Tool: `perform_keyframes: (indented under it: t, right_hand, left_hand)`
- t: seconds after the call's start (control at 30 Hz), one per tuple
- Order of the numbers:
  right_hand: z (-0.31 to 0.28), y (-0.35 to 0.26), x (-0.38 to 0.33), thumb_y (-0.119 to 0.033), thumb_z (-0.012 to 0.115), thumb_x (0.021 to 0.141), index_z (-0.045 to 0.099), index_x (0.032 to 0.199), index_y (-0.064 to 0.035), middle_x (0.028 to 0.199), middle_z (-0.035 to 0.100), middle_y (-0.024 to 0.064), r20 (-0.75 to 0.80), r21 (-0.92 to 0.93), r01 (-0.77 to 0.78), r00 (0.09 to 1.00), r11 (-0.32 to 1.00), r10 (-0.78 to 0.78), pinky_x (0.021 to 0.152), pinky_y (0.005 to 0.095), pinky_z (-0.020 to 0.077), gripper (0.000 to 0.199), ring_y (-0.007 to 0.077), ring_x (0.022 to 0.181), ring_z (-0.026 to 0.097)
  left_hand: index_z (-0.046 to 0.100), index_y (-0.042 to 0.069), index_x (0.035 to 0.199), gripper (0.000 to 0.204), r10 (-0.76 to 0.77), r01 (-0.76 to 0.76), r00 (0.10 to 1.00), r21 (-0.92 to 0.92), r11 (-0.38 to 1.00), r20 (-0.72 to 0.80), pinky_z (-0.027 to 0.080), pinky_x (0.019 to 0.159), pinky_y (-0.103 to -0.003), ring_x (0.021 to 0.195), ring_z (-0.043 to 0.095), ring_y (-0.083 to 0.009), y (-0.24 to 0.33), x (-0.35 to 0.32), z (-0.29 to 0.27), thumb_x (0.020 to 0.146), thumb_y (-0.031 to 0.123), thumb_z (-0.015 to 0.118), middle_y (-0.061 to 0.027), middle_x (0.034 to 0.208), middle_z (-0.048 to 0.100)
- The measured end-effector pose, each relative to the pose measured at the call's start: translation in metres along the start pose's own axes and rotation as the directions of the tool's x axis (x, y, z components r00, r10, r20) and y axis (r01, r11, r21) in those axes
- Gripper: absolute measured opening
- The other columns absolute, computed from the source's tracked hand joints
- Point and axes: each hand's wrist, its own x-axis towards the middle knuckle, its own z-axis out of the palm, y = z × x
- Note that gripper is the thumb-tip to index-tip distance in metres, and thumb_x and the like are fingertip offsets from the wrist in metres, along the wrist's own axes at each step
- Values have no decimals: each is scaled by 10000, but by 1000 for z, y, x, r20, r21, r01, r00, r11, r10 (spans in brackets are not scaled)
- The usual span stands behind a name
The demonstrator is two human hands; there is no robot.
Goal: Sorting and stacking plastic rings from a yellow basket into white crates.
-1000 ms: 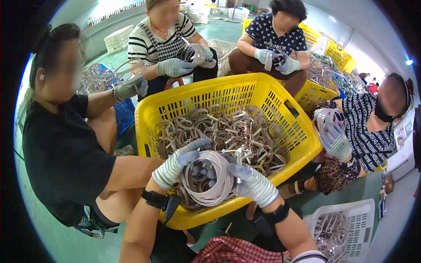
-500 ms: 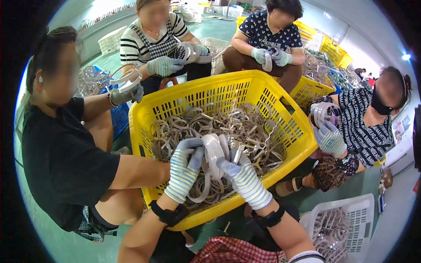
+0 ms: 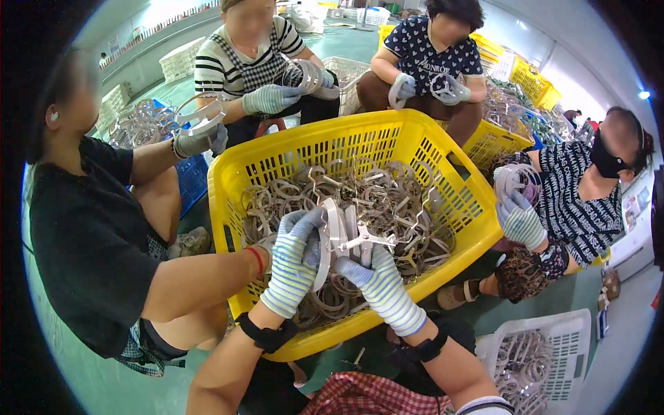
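Above the basket, both my hands wear striped knit gloves with grey fingers. My left hand [image 3: 290, 266] is closed round the left side of several flat, pale metal rings [image 3: 326, 252] held on edge. My right hand [image 3: 387, 283] grips the right side of the same bunch from below, where a three-armed metal bracket [image 3: 363, 238] faces outward. Some fingers of both hands are hidden behind the rings. Underneath, a tangle of similar metal rings [image 3: 277, 197] fills the large yellow slotted basket [image 3: 332, 337].
Co-workers sit round the basket, holding similar ring parts; at left, one person's arm [image 3: 214, 277] reaches toward the basket. A white crate [image 3: 581, 346] of metal parts stands at lower right. Blue [image 3: 192, 181] and yellow crates [image 3: 487, 145] stand behind. Red checked cloth [image 3: 373, 394] lies below my arms.
The rings in my hands have turned more edge-on, and the three-armed bracket now shows. The person at left has leaned further left. At the back right, a co-worker's hands have moved apart.
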Motion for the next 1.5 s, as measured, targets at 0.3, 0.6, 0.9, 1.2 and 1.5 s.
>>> perform_keyframes:
  t: [0.3,0.6,0.9,1.2,1.5]
  right_hand:
    - [5,23,-11,-82,666,826,272,1422,-45,1207,526,45,55,-356,141,990,924,-129,843,244,455,715,83,1004,523]
    - [-9,23,-12,-220,664,825,469,1251,58,1066,608,151,39,-500,111,994,859,-106,851,322,463,544,197,967,592]
    - [-5,-2,-1,-202,620,873,527,1202,6,1075,624,88,-51,-165,110,992,980,-119,832,285,480,400,142,934,593]
    - [-18,-35,1,-204,588,884,561,1180,1,1023,639,56,-149,-13,-7,989,1000,5,749,243,500,362,98,849,608]
    - [-19,-36,3,-196,614,864,599,1138,-3,970,658,57,-33,23,-67,997,998,67,696,237,503,335,92,796,617]
  left_hand:
    - [373,6,1310,521,76,-70,992,-59,996,103,409,924,-286,1072,501,-158,2,-24,7,890,211,603,-93,1189,508]
    - [388,-9,1321,545,-70,117,958,-159,980,278,446,935,-317,1076,546,-182,17,-24,0,843,109,623,-104,1201,540]
    - [341,7,1362,615,3,35,955,-121,992,296,479,904,-319,1066,557,-183,29,-24,0,815,29,622,-114,1204,542]
    - [353,87,1380,618,246,-245,961,-28,969,126,497,853,-300,985,552,-148,27,-6,-11,820,-38,583,-92,1147,528]
    - [349,33,1380,693,366,-488,856,336,805,366,403,978,-301,1103,512,-164,10,-7,-12,758,-33,646,-90,1224,519]
